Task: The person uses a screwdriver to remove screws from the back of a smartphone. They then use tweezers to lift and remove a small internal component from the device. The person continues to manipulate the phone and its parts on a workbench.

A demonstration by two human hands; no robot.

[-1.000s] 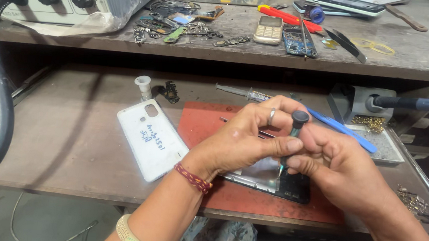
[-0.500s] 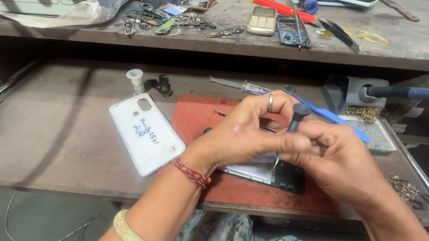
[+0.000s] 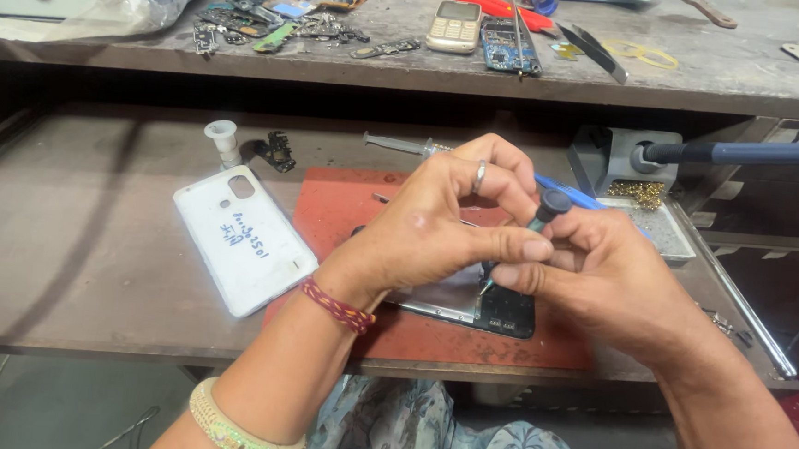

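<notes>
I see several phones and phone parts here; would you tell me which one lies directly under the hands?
The opened dark phone on the red mat; the white back cover lies left, and the keypad phone is on the upper shelf.

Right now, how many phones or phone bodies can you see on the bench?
3: an opened phone on the red mat under both hands, a white back cover left of the mat, and a keypad phone on the upper shelf. Others may hide among the shelf parts.

The left hand (image 3: 436, 231), wearing a silver ring and a red braided wristband, is meeting the right hand (image 3: 599, 278) on a black-capped screwdriver (image 3: 548, 210). Under them a dark opened phone (image 3: 496, 309) is lying on a red mat (image 3: 345, 203). A white back cover (image 3: 241, 238) is showing blue handwriting, and blue-patterned cloth (image 3: 442, 440) is showing below.
</notes>
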